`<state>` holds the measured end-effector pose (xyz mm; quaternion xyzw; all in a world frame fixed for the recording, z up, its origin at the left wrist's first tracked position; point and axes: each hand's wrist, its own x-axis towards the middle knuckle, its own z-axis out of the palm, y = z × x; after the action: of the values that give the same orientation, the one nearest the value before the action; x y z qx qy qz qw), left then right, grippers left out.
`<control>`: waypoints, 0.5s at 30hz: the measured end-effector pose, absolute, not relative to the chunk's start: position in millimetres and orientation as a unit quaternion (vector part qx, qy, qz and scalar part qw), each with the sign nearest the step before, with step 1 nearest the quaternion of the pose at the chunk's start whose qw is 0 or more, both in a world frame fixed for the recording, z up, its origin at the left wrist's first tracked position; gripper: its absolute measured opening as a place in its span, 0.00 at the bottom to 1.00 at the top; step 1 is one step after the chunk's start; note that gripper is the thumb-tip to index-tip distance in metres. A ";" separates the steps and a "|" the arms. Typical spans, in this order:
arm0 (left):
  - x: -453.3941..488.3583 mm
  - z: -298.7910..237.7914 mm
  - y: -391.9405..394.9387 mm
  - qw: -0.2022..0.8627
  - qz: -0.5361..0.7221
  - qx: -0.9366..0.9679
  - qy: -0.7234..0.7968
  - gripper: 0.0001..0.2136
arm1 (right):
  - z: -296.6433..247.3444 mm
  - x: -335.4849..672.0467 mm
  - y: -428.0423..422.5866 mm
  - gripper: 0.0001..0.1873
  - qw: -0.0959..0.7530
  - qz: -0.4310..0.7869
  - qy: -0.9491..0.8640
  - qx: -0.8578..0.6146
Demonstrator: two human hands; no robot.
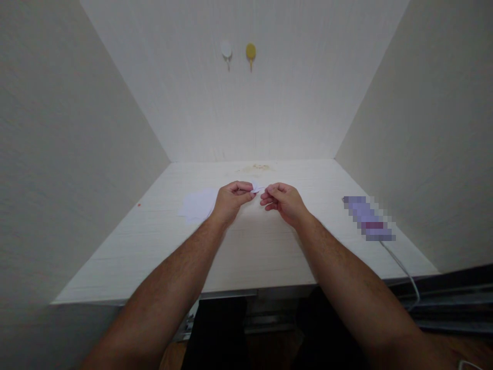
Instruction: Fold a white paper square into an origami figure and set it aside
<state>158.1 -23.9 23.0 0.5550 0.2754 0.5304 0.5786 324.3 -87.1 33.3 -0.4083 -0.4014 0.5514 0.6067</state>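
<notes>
A small piece of white paper point(256, 189), seemingly folded, is held over the middle of the table. My left hand point(234, 199) is closed, pinching the paper between thumb and fingers. From the other side, the thumb and index finger of my right hand point(283, 200) are pressed together at the thin tip of the same paper, the other fingers loosely curled below. The fingers partly cover the paper, so its full shape is hidden. Several sheets of white paper point(196, 204) lie flat just left of my left hand, partly behind it.
The pale table point(254, 246) has walls on three sides. At its right lies a blurred-out purple object point(365, 216) with a white cable point(400, 262) running off the edge. A tiny red bit point(139, 205) lies at left. White point(226, 50) and yellow hooks point(251, 51) are on the back wall.
</notes>
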 end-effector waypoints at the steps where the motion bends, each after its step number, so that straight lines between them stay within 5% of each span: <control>1: 158.0 23.7 -24.7 0.577 0.529 0.557 0.277 0.14 | 33.7 324.2 -87.3 0.19 0.608 0.551 -0.400 -0.408; 15: 157.8 26.2 -25.7 0.575 0.532 0.560 0.270 0.13 | 35.1 323.9 -89.6 0.16 0.599 0.557 -0.408 -0.407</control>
<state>157.8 -25.7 26.2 0.5596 0.2700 0.5318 0.5754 323.9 -89.6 35.1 -0.4069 -0.4079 0.5566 0.5985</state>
